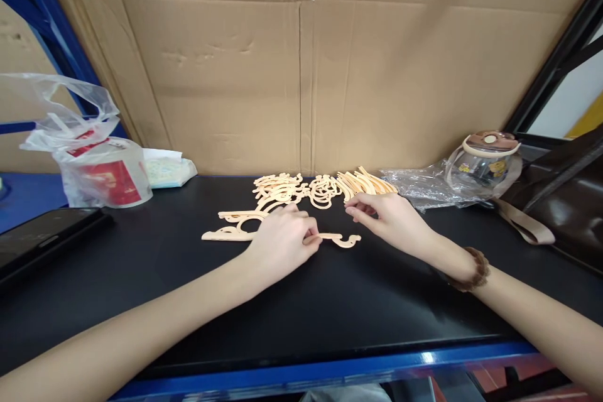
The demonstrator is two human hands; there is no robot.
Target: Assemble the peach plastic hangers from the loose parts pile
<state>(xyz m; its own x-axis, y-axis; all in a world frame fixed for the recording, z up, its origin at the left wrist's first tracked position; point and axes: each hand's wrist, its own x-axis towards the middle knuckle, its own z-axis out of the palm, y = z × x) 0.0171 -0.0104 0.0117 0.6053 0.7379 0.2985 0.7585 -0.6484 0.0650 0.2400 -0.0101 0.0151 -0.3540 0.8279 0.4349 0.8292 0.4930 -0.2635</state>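
Note:
My left hand (pixel 287 235) is closed over a cream plastic folding clothes hanger (pixel 226 235) low above the black tabletop. The hanger's hook (pixel 349 241) sticks out to the right of my fingers, and its middle is hidden under the hand. Just behind it lie more hanger parts (pixel 230 215), partly covered by the same hand. My right hand (pixel 386 217) hovers right of the hook, thumb and fingers drawn together; whether something small is between them I cannot make out. It is nearest to a pile of curved cream strips (pixel 365 182).
Along the cardboard wall lie a heap of hanger arms (pixel 280 187) and a heap of hooks (pixel 324 190). At left are a phone (pixel 47 235), a bagged tub (pixel 110 173) and a tissue pack (pixel 169 169). A clear plastic bag (pixel 419 185) and a strapped bottle (pixel 485 166) stand right.

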